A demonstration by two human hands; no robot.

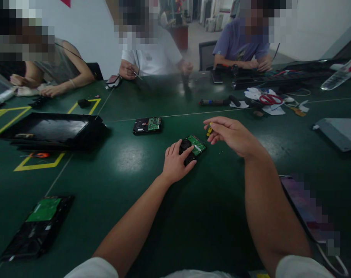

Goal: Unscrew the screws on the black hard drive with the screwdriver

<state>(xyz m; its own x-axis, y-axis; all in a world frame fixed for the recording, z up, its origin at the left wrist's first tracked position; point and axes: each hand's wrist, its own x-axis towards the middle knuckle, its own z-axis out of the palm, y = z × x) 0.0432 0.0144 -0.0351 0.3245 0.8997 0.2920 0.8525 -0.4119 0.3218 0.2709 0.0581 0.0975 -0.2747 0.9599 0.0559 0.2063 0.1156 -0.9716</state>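
Observation:
A hard drive lies on the dark green table with its green circuit board facing up. My left hand rests on its near left part, fingers spread across the black casing. Held in the fingers of my right hand is a small screwdriver with a yellow and black handle. It points down near the drive's right edge; whether its tip touches the drive I cannot tell. A few tiny bits, perhaps screws, lie just right of the drive.
Another hard drive lies farther back, and a third drive at the near left. A black tray stands left, an orange-handled tool beside it. A phone is by my right forearm. Three people sit across the table.

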